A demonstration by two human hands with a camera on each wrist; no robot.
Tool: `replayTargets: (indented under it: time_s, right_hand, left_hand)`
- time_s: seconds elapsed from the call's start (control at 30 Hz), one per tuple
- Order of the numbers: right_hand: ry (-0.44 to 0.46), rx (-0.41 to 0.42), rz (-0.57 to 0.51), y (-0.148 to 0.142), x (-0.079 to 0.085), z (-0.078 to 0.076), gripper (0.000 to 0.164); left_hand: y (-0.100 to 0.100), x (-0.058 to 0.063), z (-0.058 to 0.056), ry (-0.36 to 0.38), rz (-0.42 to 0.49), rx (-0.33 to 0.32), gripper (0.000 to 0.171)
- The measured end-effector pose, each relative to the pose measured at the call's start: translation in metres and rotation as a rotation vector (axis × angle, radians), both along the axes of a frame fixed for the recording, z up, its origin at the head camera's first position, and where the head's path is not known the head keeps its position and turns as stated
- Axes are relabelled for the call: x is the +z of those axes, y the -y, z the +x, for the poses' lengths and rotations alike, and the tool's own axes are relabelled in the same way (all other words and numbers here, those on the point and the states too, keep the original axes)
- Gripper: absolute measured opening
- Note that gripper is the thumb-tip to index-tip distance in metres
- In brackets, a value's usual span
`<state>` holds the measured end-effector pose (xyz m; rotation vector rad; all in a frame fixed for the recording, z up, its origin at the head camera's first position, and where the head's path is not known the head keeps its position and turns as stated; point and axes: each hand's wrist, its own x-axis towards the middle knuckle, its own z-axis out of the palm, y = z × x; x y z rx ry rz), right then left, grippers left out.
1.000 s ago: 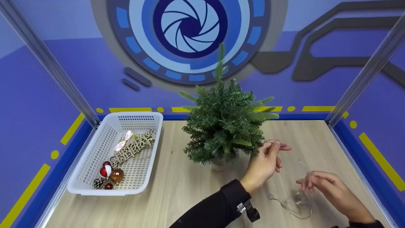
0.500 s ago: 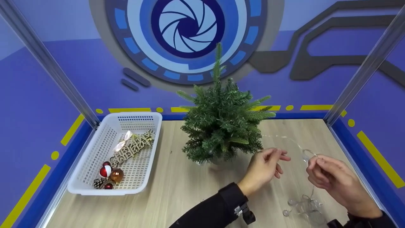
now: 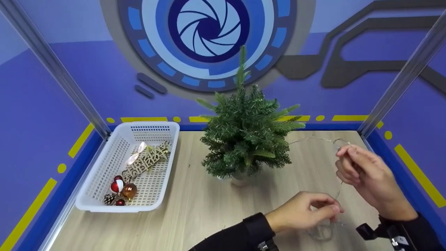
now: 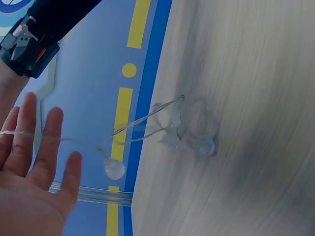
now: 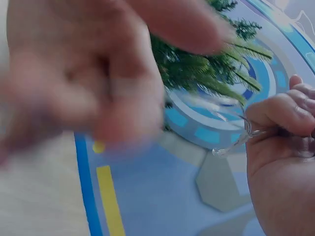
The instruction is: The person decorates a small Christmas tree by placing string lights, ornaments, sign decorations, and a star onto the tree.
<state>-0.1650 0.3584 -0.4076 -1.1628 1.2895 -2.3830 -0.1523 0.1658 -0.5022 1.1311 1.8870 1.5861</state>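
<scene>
A clear-wired string light (image 3: 310, 138) runs from the right side of a small green Christmas tree (image 3: 244, 136) to my right hand (image 3: 369, 174). That hand pinches the wire with curled fingers, as the right wrist view also shows. Lower down, near the loose part of the string, is my left hand (image 3: 306, 211). In the left wrist view its fingers (image 4: 47, 142) are spread and fairly straight, with the wire passing across them. Clear round bulbs (image 4: 115, 168) and a tangled clump (image 4: 189, 140) hang beyond them. My left hand (image 5: 83, 73) is blurred in the right wrist view.
A white perforated basket (image 3: 170, 164) stands at the left. Inside lie a wooden lettered sign (image 3: 146, 162), a copper ball (image 3: 129, 190), a red-and-white ball (image 3: 117, 186), small red balls and a pine cone (image 3: 109, 199). Printed panels and metal posts enclose the table (image 3: 205, 216).
My right hand has taken hold of the wire and lifted it up and away from the table. My left hand has moved from beside the tree down towards the loose string.
</scene>
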Motion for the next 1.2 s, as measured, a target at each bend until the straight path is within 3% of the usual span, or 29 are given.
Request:
replayTargets:
  time_s: [0.23, 0.4, 0.5, 0.63, 0.73, 0.9, 1.03, 1.2]
  right_hand:
    - [0.088, -0.122, -0.061, -0.019, -0.001, -0.002, 0.052]
    - [0.143, -0.225, -0.106, -0.031, -0.003, -0.003, 0.047]
    - [0.176, -0.302, -0.109, -0.036, -0.004, -0.003, 0.043]
    - [0.204, -0.381, -0.018, -0.038, -0.008, -0.004, 0.039]
    - [0.218, -0.409, 0.017, -0.039, -0.011, -0.005, 0.039]
    - [0.278, -0.532, 0.139, -0.041, -0.015, -0.004, 0.036]
    - [0.335, -0.528, 0.184, -0.041, -0.019, -0.004, 0.034]
    - [0.362, -0.513, 0.176, -0.037, -0.025, -0.006, 0.038]
  left_hand:
    - [0.037, 0.004, -0.001, -0.044, -0.007, 0.07, 0.027]
    - [0.07, 0.009, -0.008, -0.149, -0.104, 0.166, 0.026]
    - [0.087, 0.012, -0.009, -0.113, -0.137, 0.19, 0.026]
    - [0.107, 0.018, -0.005, -0.099, -0.153, 0.213, 0.031]
    - [0.124, 0.026, 0.0, -0.186, -0.184, 0.242, 0.032]
    - [0.152, 0.043, 0.007, -0.346, -0.197, 0.272, 0.026]
    - [0.173, 0.056, 0.014, -0.48, -0.198, 0.305, 0.024]
    - [0.19, 0.069, 0.02, -0.714, -0.23, 0.398, 0.02]
